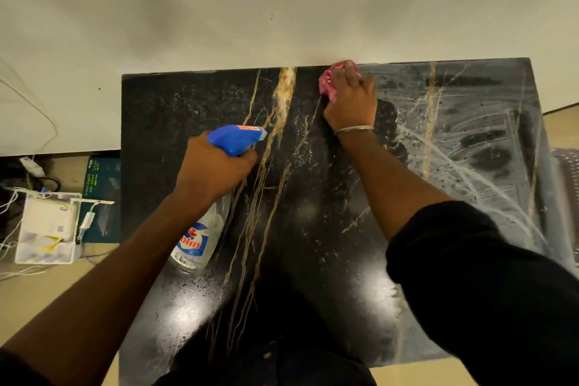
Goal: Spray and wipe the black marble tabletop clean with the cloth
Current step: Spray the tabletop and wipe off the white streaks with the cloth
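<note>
Right hand (350, 103) clenched on pink cloth (329, 80), pressed to black marble worktop (313, 197) at top centre of frame, right at far edge w/ wall (282, 9) just behind. Left hand (213, 166) wrapped round neck of spray bottle (200, 229), blue trigger head (236, 138) pointing toward upper right, bottle hanging tilted over left part of slab, base near surface; contact or not, can't tell.

Risks, as judged:
- Right third of slab covered in whitish streaks & droplets. Likely to dry as haze if not gone over w/ a cleaner fold of cloth; bunched wad gives small contact patch, so strips prob. missed.
- Cloth at far edge: easy to smear wet residue onto wall, or push cloth off the back.
- Nozzle aimed roughly at right hand & wall; accidental squeeze = overspray there.
- Bottle base swinging low, could knock or drag on marble.
- White box (47, 229) w/ cables on floor, lower left, beside slab edge: runoff or stray mist over that edge could reach electrics.
- Wet gloss near bottom centre = slippery lean point.
</note>
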